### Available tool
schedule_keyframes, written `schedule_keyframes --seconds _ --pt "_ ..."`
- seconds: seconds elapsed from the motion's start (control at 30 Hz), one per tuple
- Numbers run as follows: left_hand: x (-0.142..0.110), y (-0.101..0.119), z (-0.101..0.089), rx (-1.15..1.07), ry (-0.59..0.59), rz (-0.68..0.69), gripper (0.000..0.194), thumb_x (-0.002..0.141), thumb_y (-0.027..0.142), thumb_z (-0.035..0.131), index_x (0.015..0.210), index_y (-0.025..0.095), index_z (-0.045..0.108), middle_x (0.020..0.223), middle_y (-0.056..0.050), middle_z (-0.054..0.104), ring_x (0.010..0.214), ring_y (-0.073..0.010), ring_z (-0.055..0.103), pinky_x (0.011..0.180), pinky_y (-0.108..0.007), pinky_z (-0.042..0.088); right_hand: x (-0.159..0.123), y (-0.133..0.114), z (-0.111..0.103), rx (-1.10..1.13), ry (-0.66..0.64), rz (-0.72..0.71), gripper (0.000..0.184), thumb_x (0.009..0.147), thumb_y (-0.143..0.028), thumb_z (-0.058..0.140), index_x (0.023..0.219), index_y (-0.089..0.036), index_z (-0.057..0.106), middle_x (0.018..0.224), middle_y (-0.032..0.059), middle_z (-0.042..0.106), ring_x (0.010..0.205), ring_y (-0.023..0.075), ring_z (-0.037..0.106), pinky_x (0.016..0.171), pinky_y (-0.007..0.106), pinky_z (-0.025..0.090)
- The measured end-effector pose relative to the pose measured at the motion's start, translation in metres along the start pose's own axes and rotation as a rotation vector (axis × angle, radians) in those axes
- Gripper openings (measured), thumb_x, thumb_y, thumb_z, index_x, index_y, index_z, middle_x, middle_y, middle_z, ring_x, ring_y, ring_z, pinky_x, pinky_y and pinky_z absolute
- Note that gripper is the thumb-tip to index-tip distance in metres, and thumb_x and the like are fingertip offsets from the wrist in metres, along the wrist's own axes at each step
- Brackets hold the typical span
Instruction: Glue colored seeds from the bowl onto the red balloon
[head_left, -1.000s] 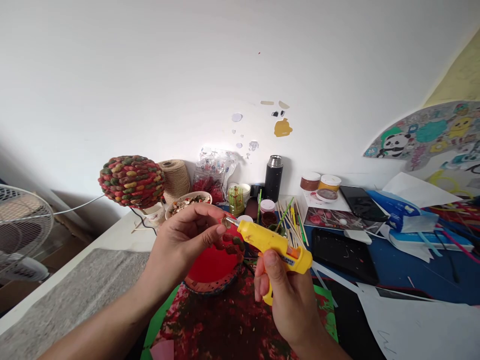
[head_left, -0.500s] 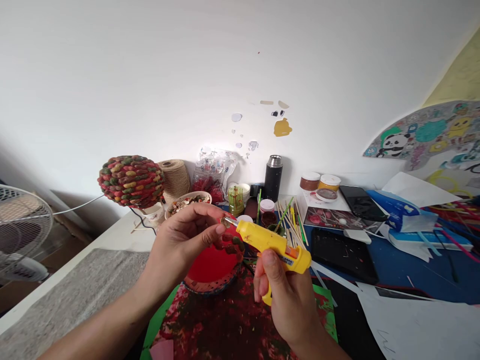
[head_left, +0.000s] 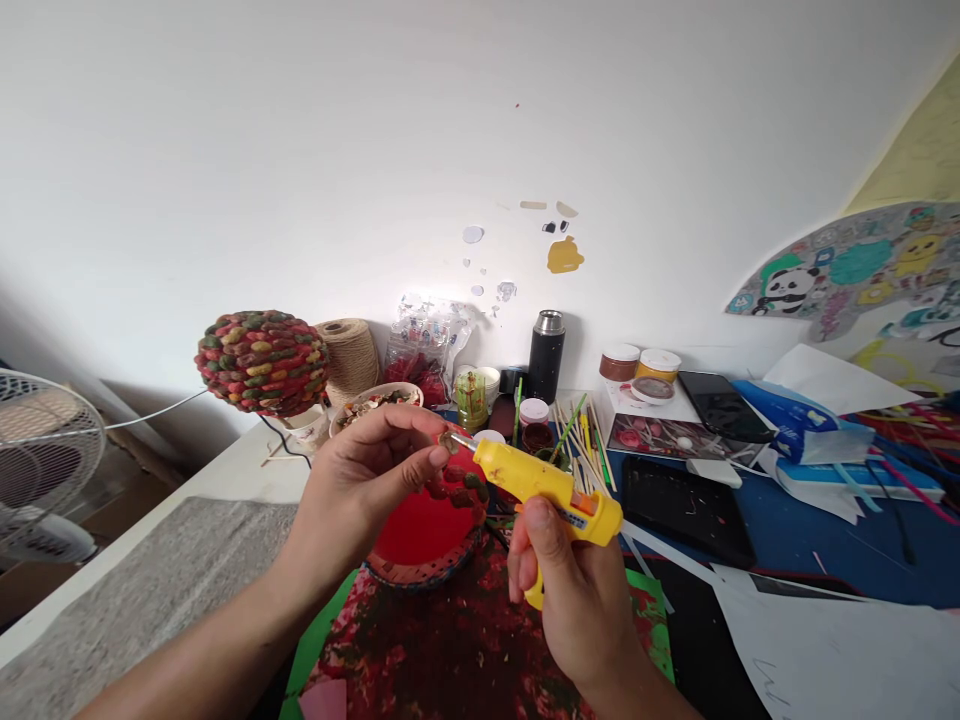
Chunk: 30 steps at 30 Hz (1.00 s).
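The glue gun (head_left: pixel 529 478) still points at the small piece (head_left: pixel 448 444), practically unmoved.

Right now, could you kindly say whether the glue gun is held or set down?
Held: the right hand grips the glue gun, its nozzle near the left hand.

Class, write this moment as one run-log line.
left hand: pinching small brownish piece | right hand: gripping yellow plastic glue gun | silver metal nozzle: at the piece, contact unclear | nearby: round red-lined container
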<state>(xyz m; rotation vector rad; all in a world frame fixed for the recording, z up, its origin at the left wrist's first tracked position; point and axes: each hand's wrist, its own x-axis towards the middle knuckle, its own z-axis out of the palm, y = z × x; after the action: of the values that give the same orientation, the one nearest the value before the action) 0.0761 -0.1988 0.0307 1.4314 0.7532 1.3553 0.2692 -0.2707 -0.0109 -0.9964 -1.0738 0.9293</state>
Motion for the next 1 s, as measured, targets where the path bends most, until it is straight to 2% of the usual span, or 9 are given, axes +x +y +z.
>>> schedule_keyframes --seconds 0.2,0.37,0.63,0.83,1.0 --pt "0.0009 -0.0002 0.001 0.003 -0.006 -0.009 0.021 0.09 0.035 0.105 0.101 0.024 0.091 0.097 -0.005 0.088 0.077 -0.016 0.083 0.068 -0.02 0.07 -0.0005 0.0007 0.0008 0.003 0.001 -0.006 0.079 0.097 -0.095 0.071 0.063 -0.024 0.062 0.046 -0.003 0.05 0.038 0.0154 0.059 0.038 0.024 0.048" --pt "0.001 -0.0003 0.0012 0.0 -0.022 -0.006 0.02 0.091 0.035 0.104 0.102 0.024 0.09 0.098 -0.004 0.088 0.075 -0.0158 0.082 0.069 -0.022 0.071 -0.0015 0.0064 0.0023 0.026 0.052 -0.01 0.078 0.098 -0.091 0.073 0.06 -0.023 0.063 0.046 -0.0027 0.05 0.037 0.0141 0.058 0.038 0.022 0.046" --pt "0.0018 0.0024 0.0027 0.023 -0.004 -0.015 0.021 0.091 0.036 0.104 0.101 0.023 0.09 0.095 -0.005 0.088 0.072 -0.0174 0.082 0.065 -0.024 0.07 0.0001 0.0004 0.0006 -0.008 0.008 -0.012 0.079 0.099 -0.094 0.069 0.061 -0.025 0.061 0.045 -0.0022 0.051 0.038 0.016 0.059 0.038 0.025 0.047" --pt "0.0019 0.001 0.0021 0.027 -0.004 -0.008 0.02 0.091 0.035 0.103 0.101 0.024 0.09 0.098 -0.005 0.088 0.077 -0.0186 0.083 0.068 -0.025 0.07 0.0012 0.001 0.0011 -0.01 0.011 -0.023 0.079 0.099 -0.094 0.068 0.061 -0.025 0.061 0.045 -0.0024 0.05 0.038 0.0154 0.058 0.038 0.024 0.048" --pt "0.0024 0.0 0.0011 0.026 0.01 0.009 0.022 0.089 0.036 0.105 0.099 0.024 0.09 0.098 -0.005 0.088 0.075 -0.0158 0.08 0.066 -0.022 0.068 0.0011 -0.0004 0.0008 -0.023 0.014 -0.021 0.081 0.099 -0.095 0.068 0.059 -0.025 0.059 0.046 -0.0016 0.051 0.038 0.0158 0.059 0.038 0.025 0.049"
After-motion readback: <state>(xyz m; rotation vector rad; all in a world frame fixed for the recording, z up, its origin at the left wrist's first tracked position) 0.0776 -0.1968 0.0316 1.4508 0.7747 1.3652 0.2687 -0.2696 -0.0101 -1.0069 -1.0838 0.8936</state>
